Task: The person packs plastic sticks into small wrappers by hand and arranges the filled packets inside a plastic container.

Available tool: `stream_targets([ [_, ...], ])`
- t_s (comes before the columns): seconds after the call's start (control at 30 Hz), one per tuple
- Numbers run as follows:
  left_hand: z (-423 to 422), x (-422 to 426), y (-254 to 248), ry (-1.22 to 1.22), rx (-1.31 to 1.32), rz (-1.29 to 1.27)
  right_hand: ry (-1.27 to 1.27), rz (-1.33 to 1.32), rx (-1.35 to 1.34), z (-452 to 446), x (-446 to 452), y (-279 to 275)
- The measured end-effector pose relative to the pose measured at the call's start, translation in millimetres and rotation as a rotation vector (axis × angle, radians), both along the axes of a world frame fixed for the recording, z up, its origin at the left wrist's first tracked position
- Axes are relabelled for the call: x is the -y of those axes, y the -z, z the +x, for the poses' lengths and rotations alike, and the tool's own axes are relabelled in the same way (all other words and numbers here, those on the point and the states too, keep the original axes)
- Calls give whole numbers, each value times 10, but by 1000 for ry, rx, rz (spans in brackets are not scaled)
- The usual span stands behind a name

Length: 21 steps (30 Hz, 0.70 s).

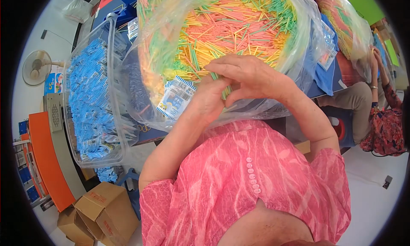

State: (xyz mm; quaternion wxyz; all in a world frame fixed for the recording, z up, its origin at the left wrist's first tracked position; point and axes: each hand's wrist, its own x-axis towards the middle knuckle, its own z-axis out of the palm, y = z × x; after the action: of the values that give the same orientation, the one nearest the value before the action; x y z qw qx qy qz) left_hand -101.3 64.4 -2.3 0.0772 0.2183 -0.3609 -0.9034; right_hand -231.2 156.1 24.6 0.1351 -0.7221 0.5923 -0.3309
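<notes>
A small bundle of thin green and yellow sticks (pixel 226 91) stands between my two hands. My left hand (pixel 208 97) is closed around it from the left. Curved over from the right, my right hand (pixel 247 77) has its fingers at the top of the bundle and its thumb by the lower end. A blue-and-white printed packet (pixel 176 98) lies beside my left hand; whether that hand touches it I cannot tell. Just beyond both hands, a large clear plastic bag (pixel 305 41) lies open, full of loose pink, yellow and green sticks (pixel 230 26).
To the left, a clear plastic bin (pixel 121 130) holds many blue-and-white packets (pixel 89 96). Rubber bands (pixel 144 128) lie on the table by it. Cardboard boxes (pixel 106 209) stand on the floor. At the right, another person (pixel 386 126) sits by a second bag of sticks (pixel 346 28).
</notes>
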Motion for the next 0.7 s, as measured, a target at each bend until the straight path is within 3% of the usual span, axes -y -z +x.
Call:
stream_targets([
  [0.03,18,18,2,-1,-2,-1,-1,-1,-2,0,4,-19],
  [0.1,69,79,17,161,119,-145,56,-245,161,-3,26,-63],
  [0.23,125,63,25,154,2,-391,81,-205,187,-80,-19,-6],
  [0.3,149,70,54,166,-51,-481,75,-117,466,-46,-63,21],
  [0.4,162,24,-36,173,-16,-493,133,-25,649,-3,-103,-31],
  [0.63,162,53,2,260,-17,-584,153,-41,728,-1,-125,43],
  [0.7,145,60,-4,245,-107,-485,236,-52,954,-31,-141,78],
])
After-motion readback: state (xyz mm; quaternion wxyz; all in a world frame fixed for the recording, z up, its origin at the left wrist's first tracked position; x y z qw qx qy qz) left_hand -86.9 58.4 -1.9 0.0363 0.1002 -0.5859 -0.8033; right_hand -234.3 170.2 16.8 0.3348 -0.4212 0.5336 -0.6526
